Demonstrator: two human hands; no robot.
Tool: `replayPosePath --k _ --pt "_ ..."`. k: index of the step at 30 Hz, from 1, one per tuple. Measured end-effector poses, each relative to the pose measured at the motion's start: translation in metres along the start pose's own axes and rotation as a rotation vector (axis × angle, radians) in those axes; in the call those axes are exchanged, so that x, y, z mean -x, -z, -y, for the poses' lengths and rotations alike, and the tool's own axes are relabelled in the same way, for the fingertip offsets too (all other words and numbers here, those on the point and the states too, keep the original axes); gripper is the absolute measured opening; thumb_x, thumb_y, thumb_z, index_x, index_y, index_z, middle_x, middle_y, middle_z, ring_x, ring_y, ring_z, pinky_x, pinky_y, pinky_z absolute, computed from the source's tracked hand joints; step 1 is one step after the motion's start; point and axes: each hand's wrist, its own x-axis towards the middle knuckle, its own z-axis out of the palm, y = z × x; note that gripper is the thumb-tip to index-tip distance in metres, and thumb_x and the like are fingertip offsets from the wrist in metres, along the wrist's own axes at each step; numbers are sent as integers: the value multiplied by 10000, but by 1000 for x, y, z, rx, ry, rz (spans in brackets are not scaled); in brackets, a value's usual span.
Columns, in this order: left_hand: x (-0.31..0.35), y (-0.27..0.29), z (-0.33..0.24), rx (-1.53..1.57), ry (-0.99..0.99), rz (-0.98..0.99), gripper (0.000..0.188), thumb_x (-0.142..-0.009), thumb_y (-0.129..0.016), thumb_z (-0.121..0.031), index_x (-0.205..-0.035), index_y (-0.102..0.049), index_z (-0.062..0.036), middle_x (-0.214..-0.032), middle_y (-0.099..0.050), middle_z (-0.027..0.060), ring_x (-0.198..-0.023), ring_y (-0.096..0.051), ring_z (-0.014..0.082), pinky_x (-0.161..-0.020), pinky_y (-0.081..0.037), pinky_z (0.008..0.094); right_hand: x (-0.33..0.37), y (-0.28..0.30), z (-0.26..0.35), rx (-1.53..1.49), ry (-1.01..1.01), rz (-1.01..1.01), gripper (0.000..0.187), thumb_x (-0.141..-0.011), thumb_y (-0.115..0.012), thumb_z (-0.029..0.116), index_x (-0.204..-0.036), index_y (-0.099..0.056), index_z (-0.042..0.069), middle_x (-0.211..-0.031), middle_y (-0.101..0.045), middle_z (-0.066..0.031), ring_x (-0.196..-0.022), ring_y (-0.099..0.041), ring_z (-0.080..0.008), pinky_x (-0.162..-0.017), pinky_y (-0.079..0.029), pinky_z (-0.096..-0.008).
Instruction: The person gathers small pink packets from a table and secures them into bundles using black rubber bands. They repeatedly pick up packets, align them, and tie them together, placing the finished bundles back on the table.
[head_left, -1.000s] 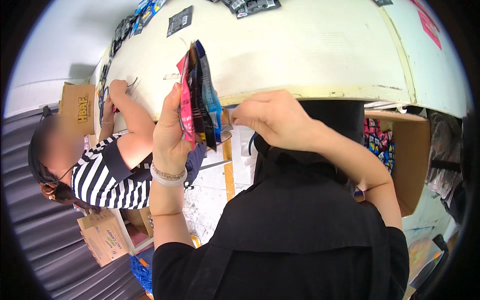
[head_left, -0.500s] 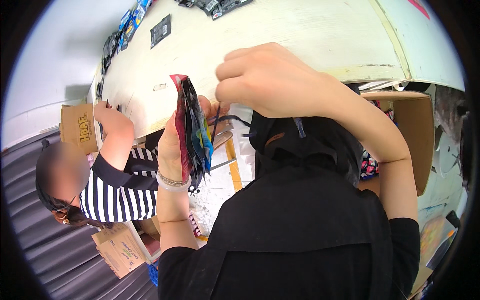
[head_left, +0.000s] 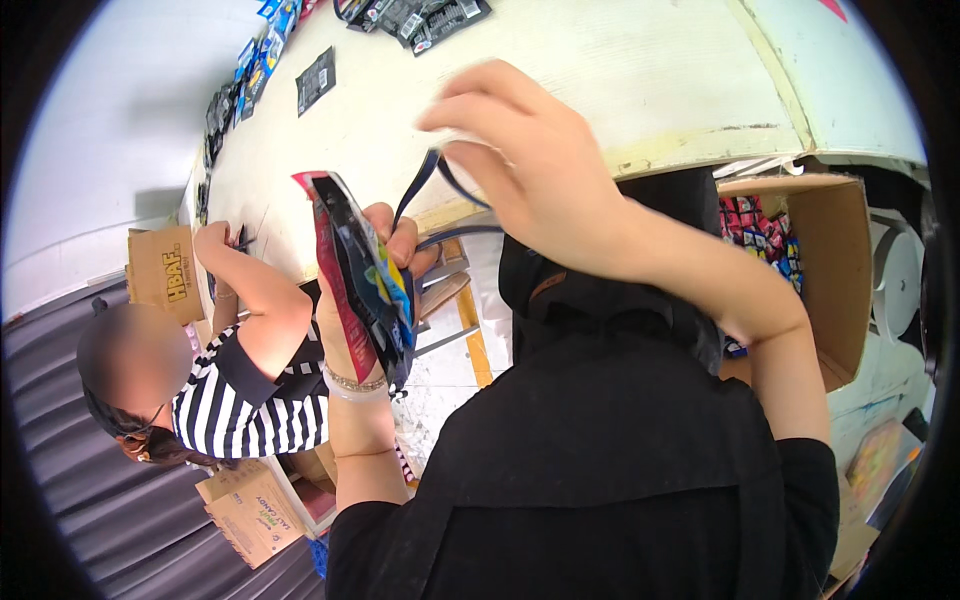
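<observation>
My left hand [head_left: 402,240] is closed round a tilted stack of flat candy packets [head_left: 345,270] with red, black and blue-yellow sides. Beside its fingers runs a dark blue cord [head_left: 412,188], which rises to a sharp bend and falls again toward the black cloth [head_left: 560,285] in front of me. My right hand [head_left: 530,140] is raised over the table edge, its fingers curved and apart, slightly blurred. The cord's bend lies close by its thumb; whether they touch is unclear.
Black packets [head_left: 425,22] and one lone black packet [head_left: 316,82] lie on the pale table [head_left: 620,80]. Blue packets [head_left: 262,55] line its left edge. An open carton [head_left: 835,270] with small packets stands at right. At left works a person in stripes [head_left: 250,415].
My right hand has lifted and its fingers have spread, while the cord now forms a bend below it. The packet stack has shifted left and tilted.
</observation>
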Motion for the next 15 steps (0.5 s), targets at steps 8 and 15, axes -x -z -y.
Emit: replayPosePath --k 8,15 --pt "-8 31 8 -203 -44 262 519 -850 -666 -428 -1119 -511 -12 -951 -562 64 -867 -544 163 -774 -477 289 20 1 19 -278 -376 613 150 -864 -592 55 -982 -564 -33 -928 -656 -195 -912 -650 -325 -796 -507 -374" --pt "9 27 36 -462 -112 145 416 -892 -666 -225 -1199 -519 14 -1066 -648 61 -929 -609 100 -855 -479 263 38 17 8 -519 -880 709 179 -790 -494 73 -853 -621 -37 -631 -545 -99 -579 -517 -209 -570 -415 -315"
